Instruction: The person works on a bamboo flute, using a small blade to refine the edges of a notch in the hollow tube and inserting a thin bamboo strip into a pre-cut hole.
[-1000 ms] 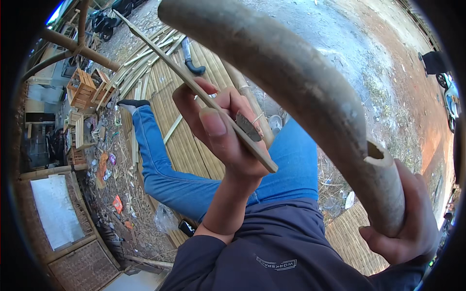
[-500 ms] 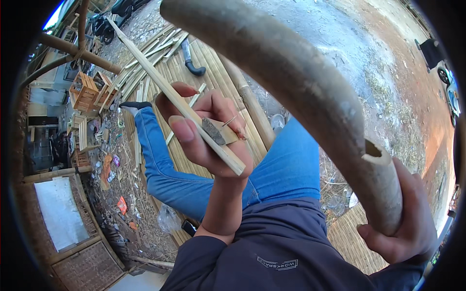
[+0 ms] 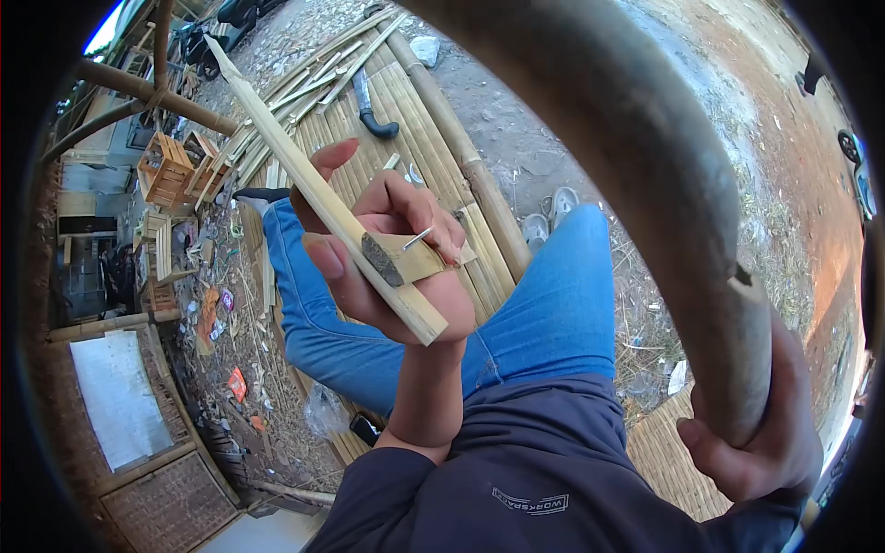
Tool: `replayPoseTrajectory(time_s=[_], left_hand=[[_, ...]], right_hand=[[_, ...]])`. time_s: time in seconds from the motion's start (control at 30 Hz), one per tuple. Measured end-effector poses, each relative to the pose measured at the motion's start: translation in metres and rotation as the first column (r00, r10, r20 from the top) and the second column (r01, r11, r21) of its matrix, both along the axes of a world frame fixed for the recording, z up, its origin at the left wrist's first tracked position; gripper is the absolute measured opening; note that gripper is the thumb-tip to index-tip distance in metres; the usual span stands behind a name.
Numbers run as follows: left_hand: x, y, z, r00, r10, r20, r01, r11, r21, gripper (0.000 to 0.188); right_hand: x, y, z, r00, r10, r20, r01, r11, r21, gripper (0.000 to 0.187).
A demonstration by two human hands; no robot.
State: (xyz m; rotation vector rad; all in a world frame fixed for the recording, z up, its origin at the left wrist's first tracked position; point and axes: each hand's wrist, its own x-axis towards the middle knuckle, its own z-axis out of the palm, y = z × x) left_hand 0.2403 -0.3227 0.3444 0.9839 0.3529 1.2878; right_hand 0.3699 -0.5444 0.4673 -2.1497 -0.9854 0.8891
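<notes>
A long pale bamboo strip lies across my left hand, between its thumb and fingers. That hand also pinches a short wooden piece with a dark, rough end, set crosswise against the strip. A thin metal nail sticks up from the short piece, close to my fingertips. My right hand is wrapped around the lower end of a thick, curved-looking brown-grey pole, perhaps bamboo. A broken notch shows on the pole just above this hand. Its far end runs out of the top of the picture.
My legs rest on a bamboo-slat platform. A dark-handled blade lies on it beside a pile of strips. Wooden crates stand at left, with litter on the ground. A pair of shoes sits beyond the platform's pole edge.
The thick pole has swung right, and its far end has left the picture. My left hand has tilted slightly, still holding the strip and the short piece. The view has shifted a little.
</notes>
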Motion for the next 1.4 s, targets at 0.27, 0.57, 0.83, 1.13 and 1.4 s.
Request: replayPoseTrajectory(time_s=[0.27, 0.57, 0.83, 1.13, 1.4], left_hand=[[0.002, -0.005, -0.004, 0.994, -0.092, -0.054, 0.094, 0.994, 0.053, 0.091], [0.04, -0.021, 0.009, 0.909, -0.183, 0.375, 0.225, 0.972, -0.071, 0.088], [0.01, -0.006, 0.003, 0.965, 0.034, -0.262, -0.007, 0.994, 0.105, 0.086], [0.015, -0.008, -0.001, 0.981, 0.012, -0.194, 0.021, 0.986, 0.166, 0.092], [0.013, -0.008, 0.002, 0.976, -0.058, -0.208, 0.088, 0.986, 0.14, 0.091]], right_hand=[[-0.006, -0.025, -0.029, 0.945, -0.291, -0.149, 0.314, 0.935, 0.164, 0.076], [0.004, -0.006, -0.019, 0.984, 0.159, -0.078, -0.148, 0.98, 0.131, 0.079], [0.003, -0.005, -0.053, 0.89, 0.312, -0.333, -0.296, 0.95, 0.098, 0.06], [-0.005, -0.005, -0.037, 0.948, -0.004, -0.319, 0.083, 0.968, 0.235, 0.065], [0.0, -0.002, -0.032, 0.819, -0.224, -0.528, 0.275, 0.961, 0.018, 0.066]])
